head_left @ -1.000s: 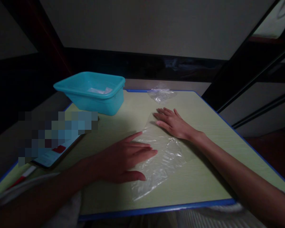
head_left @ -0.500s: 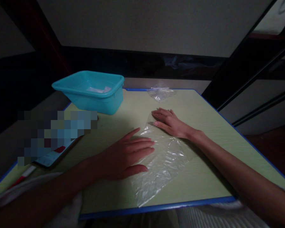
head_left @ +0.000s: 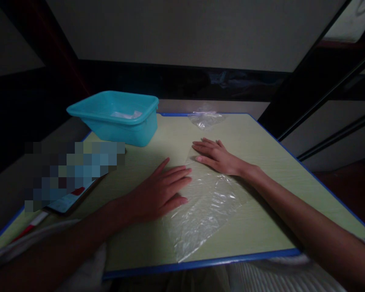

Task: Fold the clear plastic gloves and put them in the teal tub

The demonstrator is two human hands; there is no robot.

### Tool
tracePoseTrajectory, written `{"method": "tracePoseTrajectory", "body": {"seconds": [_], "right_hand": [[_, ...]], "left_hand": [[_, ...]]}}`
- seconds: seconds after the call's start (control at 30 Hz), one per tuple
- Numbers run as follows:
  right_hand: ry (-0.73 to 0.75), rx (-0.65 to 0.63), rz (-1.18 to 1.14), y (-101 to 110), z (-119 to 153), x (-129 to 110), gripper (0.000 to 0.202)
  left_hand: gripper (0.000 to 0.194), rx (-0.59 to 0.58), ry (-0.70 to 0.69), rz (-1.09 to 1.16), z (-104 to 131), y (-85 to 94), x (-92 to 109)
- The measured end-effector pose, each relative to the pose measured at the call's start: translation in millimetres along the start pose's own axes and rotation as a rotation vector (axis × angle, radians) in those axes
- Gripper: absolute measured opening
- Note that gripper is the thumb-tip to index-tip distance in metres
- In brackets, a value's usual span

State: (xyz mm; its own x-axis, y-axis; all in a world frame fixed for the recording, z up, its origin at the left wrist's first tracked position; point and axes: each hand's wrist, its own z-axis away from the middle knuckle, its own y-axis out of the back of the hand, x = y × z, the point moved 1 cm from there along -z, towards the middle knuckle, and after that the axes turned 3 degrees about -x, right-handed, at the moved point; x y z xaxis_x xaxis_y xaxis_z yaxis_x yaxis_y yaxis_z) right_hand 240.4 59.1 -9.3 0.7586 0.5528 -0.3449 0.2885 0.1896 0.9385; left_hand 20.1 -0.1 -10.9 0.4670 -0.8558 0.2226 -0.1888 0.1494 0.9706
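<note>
A clear, wrinkled plastic sheet or bag [head_left: 207, 207] lies flat on the pale green table [head_left: 140, 247], slanting from the near edge up toward the middle. My left hand [head_left: 162, 188] is spread at its left side, palm down, with the fingertips over the plastic's left part. Farther up, my right hand [head_left: 217, 157] rests with fingers stretched out on the plastic's upper end. Neither hand grips anything.
At the back left stands a turquoise basket [head_left: 124, 129] with something whitish inside. A second clear plastic piece [head_left: 205, 119] lies at the table's far edge. On the left are a partly blurred-out phone or tablet [head_left: 65, 202] and a red-and-white item [head_left: 33, 225].
My left hand has shifted slightly up and to the left over the plastic. My right hand has barely moved, a touch to the left.
</note>
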Motion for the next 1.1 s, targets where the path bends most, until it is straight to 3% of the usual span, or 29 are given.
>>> {"method": "tracePoseTrajectory", "body": {"seconds": [0.23, 0.53, 0.67, 0.77, 0.87, 1.0, 1.1], "right_hand": [[0.024, 0.071, -0.039, 4.3, 1.9, -2.3, 0.043], [0.177, 0.43, -0.203, 14.4, 5.5, -2.5, 0.018], [0.23, 0.506, -0.219, 15.3, 6.8, -5.3, 0.009], [0.261, 0.448, -0.229, 18.2, 8.6, -5.8, 0.024], [0.257, 0.274, -0.219, 23.4, 12.2, -4.7, 0.037], [0.22, 0.032, -0.152, 34.3, 21.3, -2.0, 0.035], [0.207, -0.037, -0.123, 43.3, 29.4, -1.8, 0.029]], "left_hand": [[0.04, -0.006, 0.003, -0.009, 0.2, 0.5, 0.0], [0.039, -0.012, 0.039, 0.024, -0.6, 2.4, -0.5], [0.04, -0.018, 0.037, 0.035, -1.4, 1.9, -1.3], [0.041, -0.03, 0.032, 0.035, -1.3, 1.0, -2.2], [0.039, -0.032, 0.017, 0.022, -0.1, 0.5, -2.2], [0.034, 0.001, -0.002, 0.011, 0.7, 1.5, 0.0], [0.034, 0.047, 0.017, 0.004, 0.0, 2.1, 1.2]]}}
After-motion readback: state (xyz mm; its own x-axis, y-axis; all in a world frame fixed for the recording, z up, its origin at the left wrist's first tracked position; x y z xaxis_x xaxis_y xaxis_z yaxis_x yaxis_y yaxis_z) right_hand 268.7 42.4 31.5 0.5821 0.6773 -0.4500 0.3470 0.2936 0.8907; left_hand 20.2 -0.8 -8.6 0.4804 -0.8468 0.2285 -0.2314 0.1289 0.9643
